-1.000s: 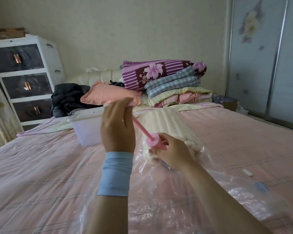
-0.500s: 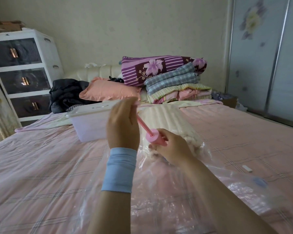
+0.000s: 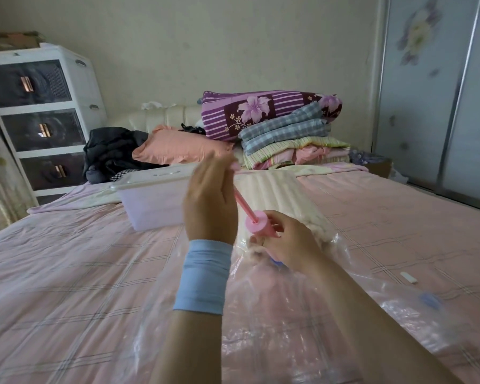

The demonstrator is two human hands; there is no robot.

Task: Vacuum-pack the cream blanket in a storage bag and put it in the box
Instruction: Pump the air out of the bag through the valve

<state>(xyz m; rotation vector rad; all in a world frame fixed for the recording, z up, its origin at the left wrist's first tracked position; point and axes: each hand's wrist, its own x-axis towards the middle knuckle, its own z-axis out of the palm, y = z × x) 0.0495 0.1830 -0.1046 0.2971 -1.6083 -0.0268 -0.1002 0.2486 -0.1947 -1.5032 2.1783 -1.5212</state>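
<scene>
Gripping noted on 2 hands: pump (image 3: 257, 221) rod top is held by the left hand (image 3: 208, 200), raised, slightly blurred; pump body is held by the right hand (image 3: 286, 239) against the bag (image 3: 288, 314). Blanket (image 3: 275, 195) is inside the bag on the bed (image 3: 67, 273). Box (image 3: 150, 206), lid on, is just beside it.

A plain cream wall (image 3: 233, 37) backs the pink-checked bed (image 3: 67, 273); a white plastic drawer unit (image 3: 39, 117) stands left, flowered sliding wardrobe doors (image 3: 427, 92) right.
</scene>
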